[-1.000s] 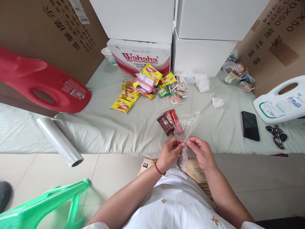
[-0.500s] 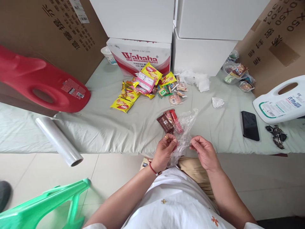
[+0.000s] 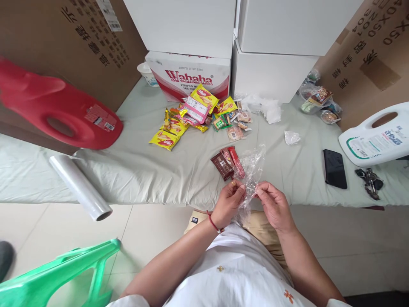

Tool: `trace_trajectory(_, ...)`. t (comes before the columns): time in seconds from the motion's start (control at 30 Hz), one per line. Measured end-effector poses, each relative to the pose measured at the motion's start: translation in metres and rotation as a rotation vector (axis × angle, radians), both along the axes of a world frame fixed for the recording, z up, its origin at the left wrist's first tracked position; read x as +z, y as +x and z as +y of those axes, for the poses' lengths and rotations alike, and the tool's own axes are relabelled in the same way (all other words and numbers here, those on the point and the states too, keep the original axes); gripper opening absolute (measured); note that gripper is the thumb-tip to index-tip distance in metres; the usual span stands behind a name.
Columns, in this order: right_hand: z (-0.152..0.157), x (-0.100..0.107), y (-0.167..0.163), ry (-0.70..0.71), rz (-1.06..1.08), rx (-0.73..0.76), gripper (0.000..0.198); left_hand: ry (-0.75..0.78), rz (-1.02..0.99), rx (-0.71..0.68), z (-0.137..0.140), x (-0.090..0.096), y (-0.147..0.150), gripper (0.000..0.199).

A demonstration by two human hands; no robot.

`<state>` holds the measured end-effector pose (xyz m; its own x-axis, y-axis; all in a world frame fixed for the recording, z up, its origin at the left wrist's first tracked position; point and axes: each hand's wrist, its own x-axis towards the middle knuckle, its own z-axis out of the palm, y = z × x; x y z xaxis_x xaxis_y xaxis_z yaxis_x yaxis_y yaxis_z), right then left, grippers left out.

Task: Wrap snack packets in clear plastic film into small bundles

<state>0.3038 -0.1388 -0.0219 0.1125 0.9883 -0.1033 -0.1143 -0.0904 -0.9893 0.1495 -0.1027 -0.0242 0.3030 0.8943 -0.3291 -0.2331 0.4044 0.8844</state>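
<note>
Between my hands is a crumpled sheet of clear plastic film (image 3: 254,166), hanging over the cloth's front edge toward my lap. My left hand (image 3: 229,200) pinches its left side, and my right hand (image 3: 273,204) pinches its right side; both are closed. Just beyond the left fingers lie a dark brown snack packet (image 3: 223,164) and a red snack packet (image 3: 235,161), the latter partly under the film. Farther back sits a pile of yellow snack packets (image 3: 203,99), with a pink packet (image 3: 194,110) on it and small wrapped snacks (image 3: 220,123) beside it.
A roll of film (image 3: 79,187) juts over the front edge at left, near a red jug (image 3: 64,106) and green stool (image 3: 64,268). At right are a phone (image 3: 335,168), keys (image 3: 370,183) and white jug (image 3: 377,136). A Wahaba box (image 3: 191,76) stands behind.
My left hand has moved right, closer to my right hand, and the film between them is more bunched. The snack packets stay where they were.
</note>
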Motion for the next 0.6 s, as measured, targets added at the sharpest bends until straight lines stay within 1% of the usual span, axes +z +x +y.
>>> trace_trajectory(0.07,-0.002,-0.002,0.005,-0.019,0.056,-0.075,0.023,-0.026,-0.027,0.083,0.001,0.001,-0.003,0.041)
trace_trajectory(0.17,-0.004,-0.005,0.010,-0.096,0.120,-0.149,0.028,0.021,0.017,0.161,0.000,0.002,-0.008,0.040)
trace_trajectory(0.23,-0.003,-0.005,0.011,-0.142,0.149,-0.165,0.038,0.085,0.052,0.151,-0.002,0.002,-0.009,0.040)
trace_trajectory(0.33,0.004,-0.001,0.008,-0.173,0.149,-0.159,0.062,0.178,0.109,0.094,-0.006,0.002,-0.008,0.041)
trace_trajectory(0.37,0.007,0.001,0.007,-0.183,0.121,-0.143,0.064,0.200,0.124,0.077,-0.008,0.002,-0.008,0.041)
trace_trajectory(0.4,0.011,0.003,0.006,-0.190,0.079,-0.121,0.062,0.214,0.133,0.065,-0.010,0.002,-0.008,0.041)
trace_trajectory(0.47,0.018,0.006,0.004,-0.199,-0.014,-0.077,0.050,0.205,0.123,0.064,-0.012,0.003,-0.014,0.040)
trace_trajectory(0.53,0.024,0.007,0.005,-0.197,-0.062,-0.077,0.044,0.141,0.073,0.107,-0.012,0.003,-0.026,0.038)
trace_trajectory(0.6,0.028,0.005,0.005,-0.200,-0.051,-0.111,0.044,0.035,0.002,0.201,-0.011,0.002,-0.045,0.036)
